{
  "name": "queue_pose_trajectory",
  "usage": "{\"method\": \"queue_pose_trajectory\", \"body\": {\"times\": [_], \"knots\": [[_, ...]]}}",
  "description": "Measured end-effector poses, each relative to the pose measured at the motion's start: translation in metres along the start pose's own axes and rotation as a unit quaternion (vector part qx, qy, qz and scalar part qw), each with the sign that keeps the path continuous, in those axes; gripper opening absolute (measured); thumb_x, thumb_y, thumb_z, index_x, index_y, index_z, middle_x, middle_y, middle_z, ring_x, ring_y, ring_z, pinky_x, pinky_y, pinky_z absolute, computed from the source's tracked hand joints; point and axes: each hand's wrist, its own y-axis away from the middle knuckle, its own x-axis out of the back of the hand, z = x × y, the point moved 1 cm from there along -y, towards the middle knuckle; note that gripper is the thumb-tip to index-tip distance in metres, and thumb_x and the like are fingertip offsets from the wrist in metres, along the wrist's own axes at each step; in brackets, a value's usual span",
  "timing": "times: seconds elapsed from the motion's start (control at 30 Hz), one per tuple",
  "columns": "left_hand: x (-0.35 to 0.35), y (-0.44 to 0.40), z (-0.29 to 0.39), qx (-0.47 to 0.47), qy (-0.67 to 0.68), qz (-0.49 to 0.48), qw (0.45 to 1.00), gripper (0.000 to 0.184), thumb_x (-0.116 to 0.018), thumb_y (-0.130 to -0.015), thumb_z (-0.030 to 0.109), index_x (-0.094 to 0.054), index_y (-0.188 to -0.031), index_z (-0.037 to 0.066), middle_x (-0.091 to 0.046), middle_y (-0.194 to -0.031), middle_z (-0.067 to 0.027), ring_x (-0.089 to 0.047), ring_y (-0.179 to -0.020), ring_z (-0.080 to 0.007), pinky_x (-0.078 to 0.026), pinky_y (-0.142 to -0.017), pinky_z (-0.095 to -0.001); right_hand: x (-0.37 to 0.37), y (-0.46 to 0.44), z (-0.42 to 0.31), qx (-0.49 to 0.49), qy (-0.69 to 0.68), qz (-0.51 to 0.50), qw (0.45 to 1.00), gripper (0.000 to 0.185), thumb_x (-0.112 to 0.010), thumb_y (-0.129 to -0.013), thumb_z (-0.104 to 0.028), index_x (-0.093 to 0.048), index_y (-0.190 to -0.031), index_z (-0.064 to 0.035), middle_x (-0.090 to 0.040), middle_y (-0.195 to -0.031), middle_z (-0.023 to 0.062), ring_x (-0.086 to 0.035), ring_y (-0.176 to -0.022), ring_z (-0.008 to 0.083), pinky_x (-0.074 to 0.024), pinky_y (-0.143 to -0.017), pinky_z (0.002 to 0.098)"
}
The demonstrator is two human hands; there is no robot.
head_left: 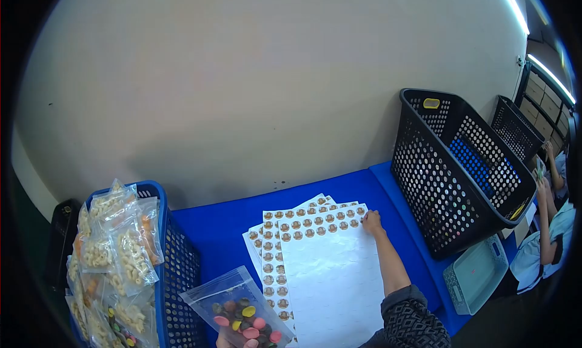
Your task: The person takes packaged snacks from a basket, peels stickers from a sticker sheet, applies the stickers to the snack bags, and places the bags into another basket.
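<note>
My left hand, mostly cut off by the bottom edge, holds a clear zip bag of pink, yellow and dark round snacks. At the upper right corner of the top sticker sheet, my right hand has its fingers pressed together at the last round sticker of the row. Whether they pinch the sheet or only a sticker's edge is hard to see. Round brown stickers remain in rows along the top of this sheet; its lower part is bare white backing. More sticker sheets lie fanned out beneath it.
A blue basket heaped with bagged snacks stands at left. On the right are a tall black basket and a pale green basket. Blue cloth covers the table against the wall. Another person works at far right.
</note>
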Motion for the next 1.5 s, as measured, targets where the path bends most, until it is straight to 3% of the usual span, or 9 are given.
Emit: {"method": "queue_pose_trajectory", "body": {"times": [0.3,0.37,0.43,0.53,0.7,1.07,1.23,1.43,1.5], "knots": [[-0.003,0.002,-0.014,0.062,0.121,-0.014,0.991,0.049,-0.057,-0.072,0.003,-0.033,-0.115,0.001,-0.051,-0.097,-0.0099,-0.052,-0.083,-0.0181,-0.045,-0.073,-0.0308,0.079,0.037,-0.047,0.023,-0.249,-0.24,0.938,0.006,-0.049,-0.076,-0.008,-0.049,-0.077,-0.0029,-0.054,-0.073,0.0083,-0.053,-0.071,0.0175,-0.0413,-0.066,0.0262],[-0.024,-0.004,0.002,0.037,0.23,-0.004,0.973,0.034,-0.056,-0.071,0.001,-0.046,-0.104,0.004,-0.054,-0.089,-0.0118,-0.054,-0.074,-0.0185,-0.046,-0.064,-0.0286,0.141,0.084,-0.103,0.104,-0.419,-0.183,0.883,0.01,-0.056,-0.073,-0.008,-0.047,-0.075,-0.0038,-0.052,-0.07,0.0045,-0.048,-0.067,0.0097,-0.0415,-0.063,0.0235],[-0.028,-0.008,0.006,0.068,0.209,-0.002,0.976,0.055,-0.063,-0.06,0.001,-0.031,-0.105,0.004,-0.043,-0.101,-0.0127,-0.05,-0.091,-0.0211,-0.041,-0.081,-0.0341,0.182,0.134,-0.147,0.126,-0.509,-0.182,0.832,0.011,-0.056,-0.072,-0.004,-0.045,-0.076,-0.0041,-0.053,-0.07,0.005,-0.05,-0.067,0.0094,-0.0417,-0.063,0.0228],[-0.027,-0.003,-0.009,0.003,0.152,-0.062,0.986,0.056,-0.054,-0.068,-0.005,-0.021,-0.113,0.0,-0.039,-0.107,-0.0166,-0.044,-0.1,-0.0227,-0.037,-0.084,-0.0349,0.231,0.213,-0.197,0.157,-0.644,-0.235,0.711,0.024,-0.06,-0.068,0.003,-0.039,-0.077,-0.0052,-0.054,-0.071,0.0064,-0.054,-0.07,0.0117,-0.0419,-0.067,0.0221],[-0.041,0.006,0.004,0.004,0.144,-0.052,0.988,0.059,-0.055,-0.065,-0.005,-0.021,-0.112,0.001,-0.036,-0.11,-0.0167,-0.042,-0.104,-0.0239,-0.035,-0.087,-0.0361,0.243,0.289,-0.235,0.289,-0.539,-0.268,0.744,0.029,-0.064,-0.065,0.002,-0.039,-0.079,-0.0049,-0.056,-0.07,0.0064,-0.046,-0.061,0.0053,-0.0341,-0.053,0.0176],[-0.03,0.027,0.011,-0.011,0.093,-0.089,0.992,0.049,-0.053,-0.071,-0.003,-0.021,-0.107,0.0,-0.029,-0.116,-0.0179,-0.044,-0.101,-0.0254,-0.045,-0.079,-0.0333,0.245,0.315,-0.242,0.264,-0.533,-0.295,0.747,0.029,-0.065,-0.066,-0.002,-0.039,-0.079,-0.0046,-0.056,-0.069,0.0064,-0.042,-0.057,0.0037,-0.0341,-0.052,0.016],[-0.042,0.032,0.017,-0.031,0.146,-0.038,0.988,0.053,-0.063,-0.068,0.004,-0.024,-0.104,0.001,-0.041,-0.105,-0.0172,-0.048,-0.096,-0.0227,-0.042,-0.081,-0.0331,0.251,0.324,-0.238,0.264,-0.546,-0.278,0.745,0.028,-0.064,-0.067,-0.002,-0.039,-0.078,-0.0048,-0.056,-0.07,0.0069,-0.042,-0.057,0.0037,-0.0343,-0.052,0.016],[-0.038,0.044,0.018,-0.039,0.066,-0.064,0.995,0.055,-0.062,-0.067,-0.003,-0.021,-0.104,-0.002,-0.04,-0.106,-0.0177,-0.051,-0.092,-0.0252,-0.046,-0.078,-0.0353,0.258,0.338,-0.228,0.226,-0.613,-0.308,0.692,0.03,-0.061,-0.068,0.001,-0.034,-0.08,-0.0063,-0.057,-0.071,0.009,-0.047,-0.061,0.005,-0.036,-0.053,0.0167],[-0.037,0.048,0.019,-0.044,0.056,-0.076,0.995,0.056,-0.062,-0.066,-0.003,-0.022,-0.104,-0.002,-0.04,-0.105,-0.0176,-0.051,-0.093,-0.0248,-0.046,-0.078,-0.0349,0.264,0.345,-0.227,0.128,-0.727,-0.309,0.6,0.028,-0.061,-0.07,-0.002,-0.034,-0.08,-0.0059,-0.056,-0.075,0.0089,-0.046,-0.063,0.0053,-0.0374,-0.059,0.0172]]}}
